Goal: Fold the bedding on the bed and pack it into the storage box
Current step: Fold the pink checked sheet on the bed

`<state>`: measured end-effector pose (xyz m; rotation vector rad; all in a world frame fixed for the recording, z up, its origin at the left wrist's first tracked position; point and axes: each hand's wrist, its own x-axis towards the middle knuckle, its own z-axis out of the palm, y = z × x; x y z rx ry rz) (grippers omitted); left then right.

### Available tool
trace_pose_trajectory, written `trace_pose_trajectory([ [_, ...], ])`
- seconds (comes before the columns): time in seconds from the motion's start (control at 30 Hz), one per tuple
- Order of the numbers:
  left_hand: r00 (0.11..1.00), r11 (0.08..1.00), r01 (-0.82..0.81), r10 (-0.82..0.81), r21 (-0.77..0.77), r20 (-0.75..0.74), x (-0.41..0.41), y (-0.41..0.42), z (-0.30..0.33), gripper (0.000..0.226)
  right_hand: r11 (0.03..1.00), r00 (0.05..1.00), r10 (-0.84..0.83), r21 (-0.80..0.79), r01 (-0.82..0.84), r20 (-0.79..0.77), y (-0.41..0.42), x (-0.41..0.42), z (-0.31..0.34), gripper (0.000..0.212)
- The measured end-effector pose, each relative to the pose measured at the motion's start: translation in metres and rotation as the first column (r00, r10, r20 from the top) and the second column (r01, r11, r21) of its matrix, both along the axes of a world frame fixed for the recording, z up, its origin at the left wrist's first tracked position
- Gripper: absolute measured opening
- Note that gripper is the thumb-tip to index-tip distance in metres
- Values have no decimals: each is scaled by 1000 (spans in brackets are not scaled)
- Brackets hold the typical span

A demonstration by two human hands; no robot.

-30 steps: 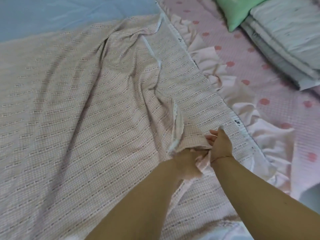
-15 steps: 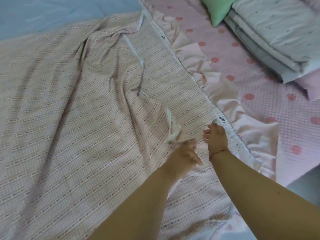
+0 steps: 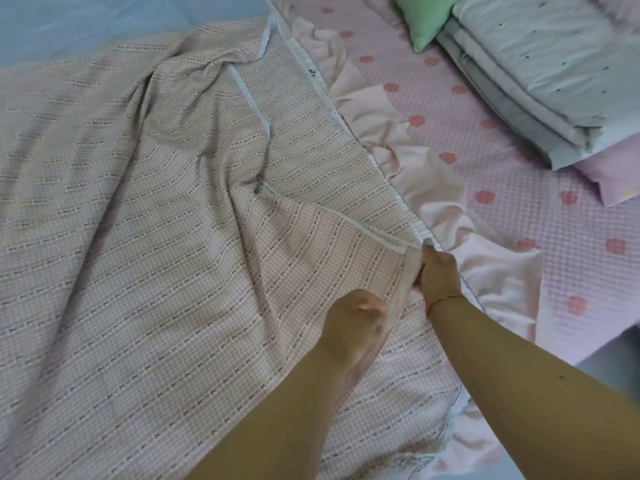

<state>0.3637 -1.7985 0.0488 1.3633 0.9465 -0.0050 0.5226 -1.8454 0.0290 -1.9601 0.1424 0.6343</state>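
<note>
Head view: the checked sheet (image 3: 145, 209) lies spread and rumpled over the bed (image 3: 519, 188), covering most of its near and left side, with a ruffled pink border (image 3: 433, 174) running along its right edge. It looks thin, light and limp, so it will likely sag and crease wherever it is not held; the firmer lace-trimmed hem and the corners seem the best places to take it, one in each hand, keeping the edge taut. The right hand (image 3: 439, 271) pinches the hem at the folded-over corner flap (image 3: 332, 244), its grip narrow and closed on the cloth. The left hand (image 3: 349, 320) rests low on the sheet just beside it; motion blur hides its fingers, so I cannot tell whether its grip holds fabric or only presses it. At the far right lie a folded grey-white quilt (image 3: 540, 71) and a green pillow (image 3: 424, 19). No storage box shows.

Compared with half a second ago, the small bunched tuft between the hands is now opened into a broad flat triangular flap drawn to the right edge. The left hand sits lower and nearer, and the right has shifted to the flap's corner.
</note>
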Motion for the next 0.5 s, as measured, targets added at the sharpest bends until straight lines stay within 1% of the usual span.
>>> trace_pose_trajectory([
  [0.03,998,987,-23,32,162,-54,-10,0,-6,9,998,999,28,-49,-27,18,-1,2,2,36],
  [0.07,994,955,10,24,296,-110,-19,-1,-12,8,992,997,74,-100,-72,17,0,3,2,44],
  [0.1,984,929,90,-28,360,-173,-27,-5,-17,19,981,991,130,-145,-127,12,1,2,2,60],
  [0.13,965,907,187,-97,378,-244,-33,-10,-21,37,967,981,196,-169,-192,9,3,1,0,73],
  [0.17,940,883,272,-159,381,-302,-36,-15,-26,51,947,963,268,-186,-260,18,6,-1,0,76],
  [0.2,912,846,347,-204,406,-355,-38,-20,-27,57,932,949,315,-197,-305,20,9,-2,0,72],
  [0.23,888,799,404,-227,445,-399,-38,-25,-27,58,926,943,330,-210,-314,42,11,-2,-2,67],
  [0.27,870,747,445,-229,494,-437,-38,-28,-27,54,934,951,306,-209,-290,47,12,-1,-3,62],
  [0.3,864,699,463,-218,545,-454,-37,-30,-28,45,952,967,253,-186,-245,24,13,1,-3,60],
  [0.33,869,673,458,-202,581,-451,-36,-29,-27,34,970,983,181,-158,-182,-22,15,4,-3,61],
  [0.37,873,673,447,-187,589,-450,-36,-28,-27,24,987,991,108,-112,-117,-84,15,6,-3,63],
  [0.4,876,689,436,-179,579,-447,-36,-27,-28,19,996,985,53,-66,-65,-164,16,8,0,62],
  [0.43,881,702,427,-183,569,-436,-36,-24,-27,18,998,973,29,-40,-39,-231,18,10,-1,55],
  [0.5,890,723,419,-207,550,-407,-37,-21,-25,19,1000,945,18,-17,-24,-325,19,14,0,28],
])
